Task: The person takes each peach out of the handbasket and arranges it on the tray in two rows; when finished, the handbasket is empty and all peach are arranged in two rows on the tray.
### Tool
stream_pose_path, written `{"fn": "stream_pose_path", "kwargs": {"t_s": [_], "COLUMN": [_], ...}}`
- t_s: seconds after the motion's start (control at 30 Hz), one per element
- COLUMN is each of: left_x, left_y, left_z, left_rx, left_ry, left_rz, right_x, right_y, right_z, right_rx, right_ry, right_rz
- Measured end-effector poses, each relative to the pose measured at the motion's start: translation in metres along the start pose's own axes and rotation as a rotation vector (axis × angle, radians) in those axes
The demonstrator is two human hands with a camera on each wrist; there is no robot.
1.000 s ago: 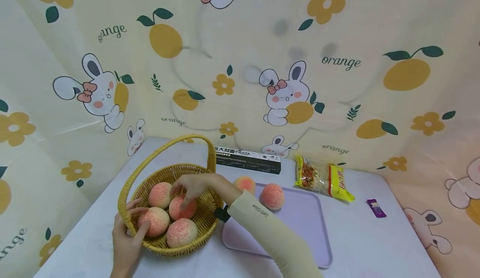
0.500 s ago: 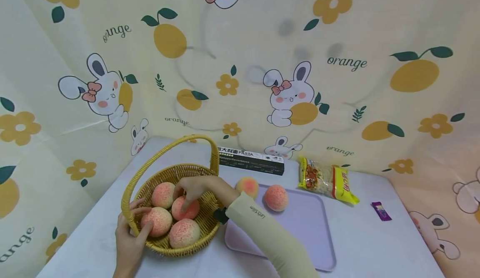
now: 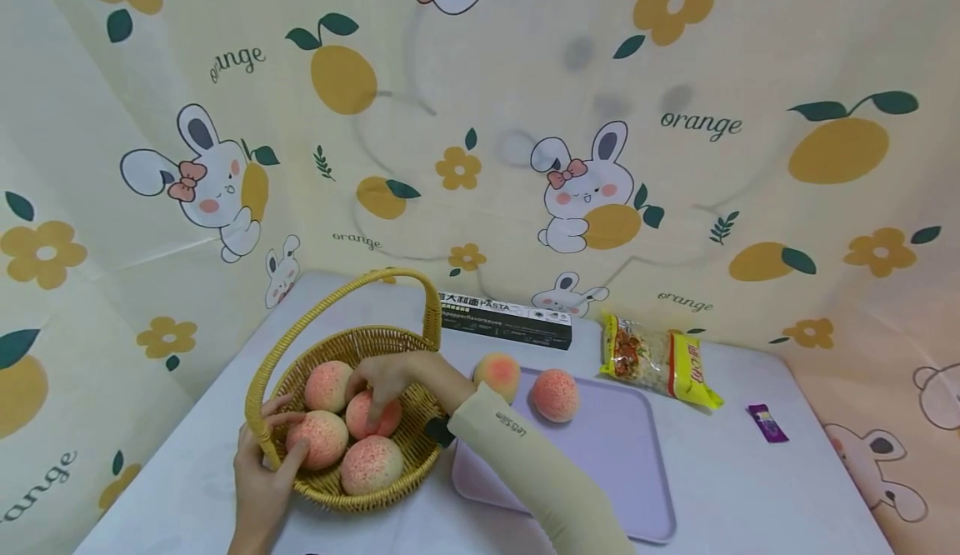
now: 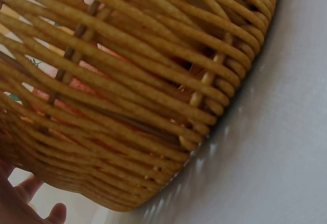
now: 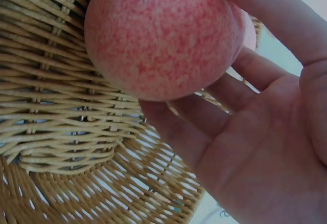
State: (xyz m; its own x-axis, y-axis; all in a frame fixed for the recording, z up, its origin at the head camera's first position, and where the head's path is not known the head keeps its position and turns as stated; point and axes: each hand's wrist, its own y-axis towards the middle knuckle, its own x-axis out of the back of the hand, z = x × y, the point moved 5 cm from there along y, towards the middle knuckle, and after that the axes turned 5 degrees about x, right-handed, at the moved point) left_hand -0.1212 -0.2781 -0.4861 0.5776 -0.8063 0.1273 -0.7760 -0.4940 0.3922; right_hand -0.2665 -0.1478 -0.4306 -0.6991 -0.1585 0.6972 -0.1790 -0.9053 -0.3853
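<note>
A yellow wicker basket (image 3: 356, 501) with an arched handle holds several pink peaches. Inside it, my right hand (image 3: 390, 378) grips one peach (image 3: 362, 415), thumb on one side and fingers on the other; the right wrist view shows that peach (image 5: 158, 40) large against the wicker. My left hand (image 3: 262, 463) reaches over the left rim by the handle's foot, thumb and index finger around the near-left peach (image 3: 322, 438). Beside these lie another peach (image 3: 327, 386) at the back and one more (image 3: 372, 465) in front. Wicker wall (image 4: 117, 81) fills most of the left wrist view.
Right of the basket lies a lilac tray (image 3: 600, 472), with a peach (image 3: 556, 396) on it and another peach (image 3: 498, 374) at its far left corner. Behind are a black pasta box (image 3: 510, 326) and a yellow noodle bag (image 3: 660, 359); a small purple packet (image 3: 767, 423) lies at the right.
The head view has shifted slightly, so everything appears a little further right. Both hands stay at the same peaches, and the basket has not visibly moved on the table.
</note>
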Motion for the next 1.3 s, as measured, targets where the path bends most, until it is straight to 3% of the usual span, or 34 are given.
{"fn": "stream_pose_path", "kwargs": {"t_s": [0.3,0.57,1.03,1.3], "left_x": [0.0,0.0,0.0,0.0], "left_y": [0.0,0.001,-0.001,-0.001], "left_z": [-0.001,-0.001,0.0,-0.001], "left_rx": [0.048,0.037,0.016,0.012], "left_ry": [0.021,0.02,0.012,0.008], "left_rz": [0.008,0.0,0.005,0.0], "right_x": [-0.002,-0.002,0.009,0.021], "right_y": [0.001,0.0,-0.011,-0.029], "right_z": [0.0,0.0,-0.002,-0.008], "right_rx": [-0.028,0.002,0.072,0.122], "right_ry": [0.011,0.032,-0.041,0.066], "right_rz": [0.0,-0.011,-0.141,-0.205]}}
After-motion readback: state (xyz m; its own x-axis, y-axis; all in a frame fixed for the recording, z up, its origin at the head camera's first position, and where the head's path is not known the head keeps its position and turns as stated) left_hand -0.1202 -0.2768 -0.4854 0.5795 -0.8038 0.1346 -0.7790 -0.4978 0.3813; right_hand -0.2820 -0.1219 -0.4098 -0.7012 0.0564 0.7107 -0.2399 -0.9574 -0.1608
